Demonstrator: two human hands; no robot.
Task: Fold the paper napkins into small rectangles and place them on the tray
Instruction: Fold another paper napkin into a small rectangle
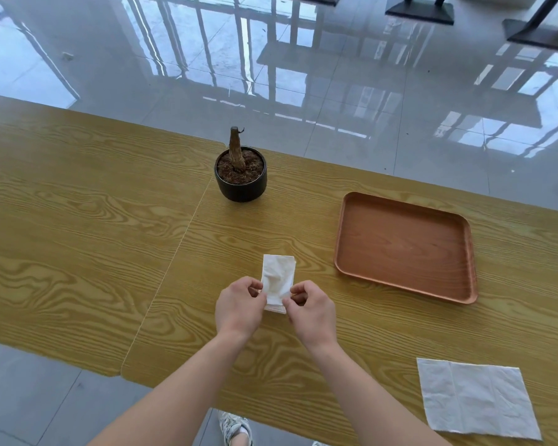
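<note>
Pinching folded napkin (277, 275) w/ left hand (239, 305) & right hand (311, 312) fingers (253, 284), near tray (400, 246); pot (240, 186) holds soil.

No legible text, label, brand, number or sign anywhere in view.
</note>
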